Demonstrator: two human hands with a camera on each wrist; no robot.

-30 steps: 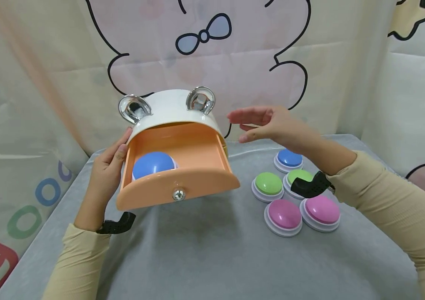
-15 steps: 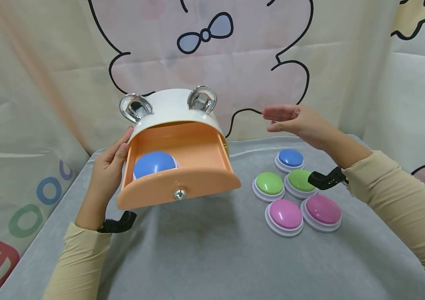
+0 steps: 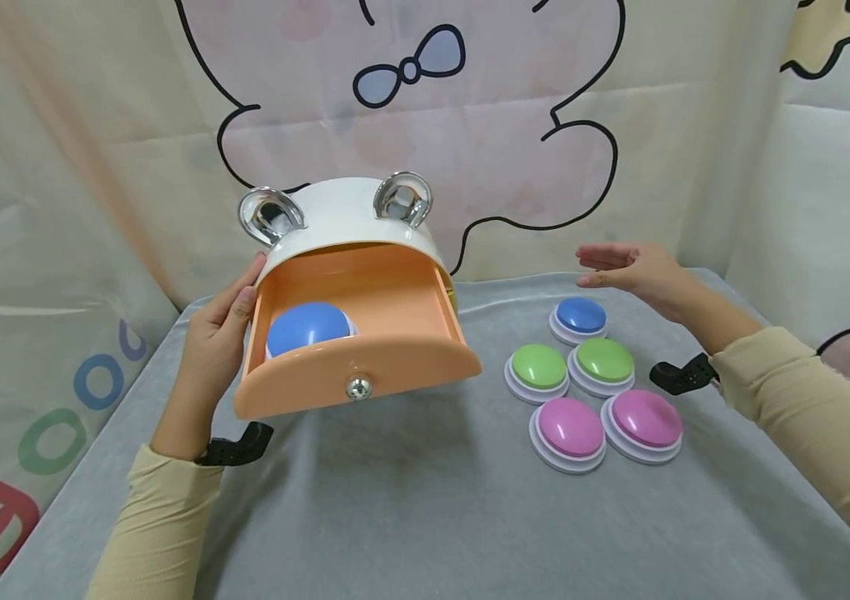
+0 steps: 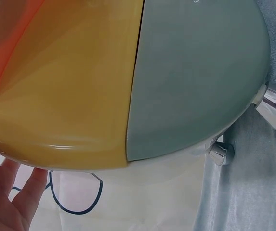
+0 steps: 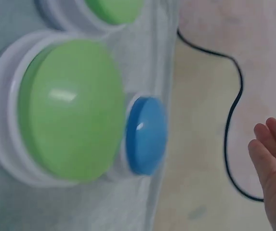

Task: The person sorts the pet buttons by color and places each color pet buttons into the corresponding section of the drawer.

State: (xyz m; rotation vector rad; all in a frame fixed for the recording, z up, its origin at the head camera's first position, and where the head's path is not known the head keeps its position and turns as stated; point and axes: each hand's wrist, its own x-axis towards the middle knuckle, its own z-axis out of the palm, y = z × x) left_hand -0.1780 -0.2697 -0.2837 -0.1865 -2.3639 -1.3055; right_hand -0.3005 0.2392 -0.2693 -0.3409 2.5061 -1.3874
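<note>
My left hand [image 3: 221, 346] holds the side of a small white drawer cabinet [image 3: 342, 208] with two silver ears. Its orange drawer [image 3: 395, 362] is pulled out and has a silver knob. A blue push button [image 3: 308, 325] with a white base lies at the drawer's left. Below that drawer, the left wrist view shows a yellow section [image 4: 70, 91], a grey-green section [image 4: 195, 77] and silver feet [image 4: 221, 153]; my left fingers [image 4: 29, 195] touch the yellow section's edge. My right hand [image 3: 638, 271], fingers extended and holding nothing, is above the table's back right, beyond a blue button [image 3: 581, 315].
Right of the cabinet on the grey cloth [image 3: 410, 508] stand two green buttons [image 3: 537, 367] and two pink buttons [image 3: 570, 428], close together. A printed curtain [image 3: 515, 167] hangs behind the table. Black straps [image 3: 683, 375] sit at both wrists.
My right hand has moved away from the cabinet to the right, ending slightly lower and past the buttons. The left hand, cabinet and drawer have stayed in place.
</note>
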